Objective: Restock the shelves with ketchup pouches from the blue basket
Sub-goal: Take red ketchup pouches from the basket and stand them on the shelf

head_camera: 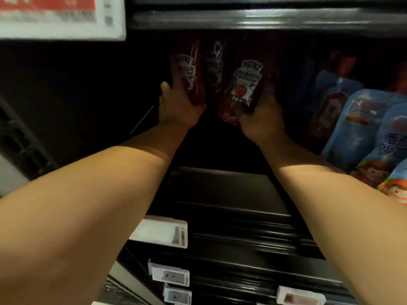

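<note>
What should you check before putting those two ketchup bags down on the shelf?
1. Left hand grips its pouch: ok.
2. Right hand grips its pouch: ok.
3. Labels face out: ok, both Heinz labels show.
4. Pouches upright: not ok, the right one tilts.
5. Room at the back of the shelf: cannot tell, too dark.
6. Clear of the blue pouches on the right: ok, a gap shows.

Two upright red Heinz ketchup pouches (189,75) (243,89), deep on the dark shelf (220,194)
</note>
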### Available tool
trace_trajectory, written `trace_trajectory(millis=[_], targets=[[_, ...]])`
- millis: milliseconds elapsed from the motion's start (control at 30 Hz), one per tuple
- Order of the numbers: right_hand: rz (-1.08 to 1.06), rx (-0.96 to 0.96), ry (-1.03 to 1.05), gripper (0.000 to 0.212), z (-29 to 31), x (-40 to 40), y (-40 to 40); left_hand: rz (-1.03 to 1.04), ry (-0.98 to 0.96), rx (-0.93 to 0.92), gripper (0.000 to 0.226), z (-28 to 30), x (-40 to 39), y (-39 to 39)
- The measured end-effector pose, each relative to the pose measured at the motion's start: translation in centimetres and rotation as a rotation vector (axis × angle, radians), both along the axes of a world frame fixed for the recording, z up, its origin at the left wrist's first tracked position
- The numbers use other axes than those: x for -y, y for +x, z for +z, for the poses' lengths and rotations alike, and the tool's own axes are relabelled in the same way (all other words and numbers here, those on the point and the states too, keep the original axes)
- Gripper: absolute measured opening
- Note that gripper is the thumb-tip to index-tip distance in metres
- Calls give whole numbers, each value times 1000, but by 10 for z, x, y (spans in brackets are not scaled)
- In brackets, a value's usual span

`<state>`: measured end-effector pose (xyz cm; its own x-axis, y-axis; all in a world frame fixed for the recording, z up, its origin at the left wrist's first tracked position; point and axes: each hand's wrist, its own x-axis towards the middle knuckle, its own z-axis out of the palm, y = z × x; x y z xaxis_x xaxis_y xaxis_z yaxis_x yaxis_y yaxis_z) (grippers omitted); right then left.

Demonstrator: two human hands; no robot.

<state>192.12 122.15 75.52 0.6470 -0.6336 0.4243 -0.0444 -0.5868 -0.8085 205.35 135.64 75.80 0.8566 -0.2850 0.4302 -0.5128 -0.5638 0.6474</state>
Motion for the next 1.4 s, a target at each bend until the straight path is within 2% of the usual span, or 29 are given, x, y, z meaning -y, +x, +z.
trace_trajectory(millis=[67, 333, 400, 533, 667, 767, 900, 1033, 1200, 1333, 1400], targets=[[3, -10, -17, 68, 0, -1, -1, -9, -27, 24, 122, -2, 0, 2], [31, -51, -166, 76, 0, -12, 15, 29, -193, 78, 106, -7, -2, 3], [24, -105, -219, 73, 3, -13, 29, 19, -231, 92, 96, -6, -3, 4], [15, -136, -181, 66, 6, -16, 59, 21, -263, 111, 85, -2, -5, 3], [28, -84, -152, 77, 2, -8, 63, 31, -245, 117, 90, -2, -7, 3], [-18, -85, -199, 72, 0, -1, 62, 52, -228, 144, 89, -2, -6, 1], [18, -69, -140, 62, -1, -8, 70, 43, -228, 116, 96, 0, -6, 0], [50, -83, -132, 71, 1, -6, 65, 64, -181, 61, 104, 3, -7, -2], [8, -130, -134, 69, 1, -3, 67, 121, -119, 110, 68, 1, -10, -4], [5, -134, -173, 60, 0, -10, 72, 113, -98, 120, 64, 2, -9, -4], [34, -137, -155, 63, 0, -11, 70, 109, -106, 116, 62, 2, -9, -5]])
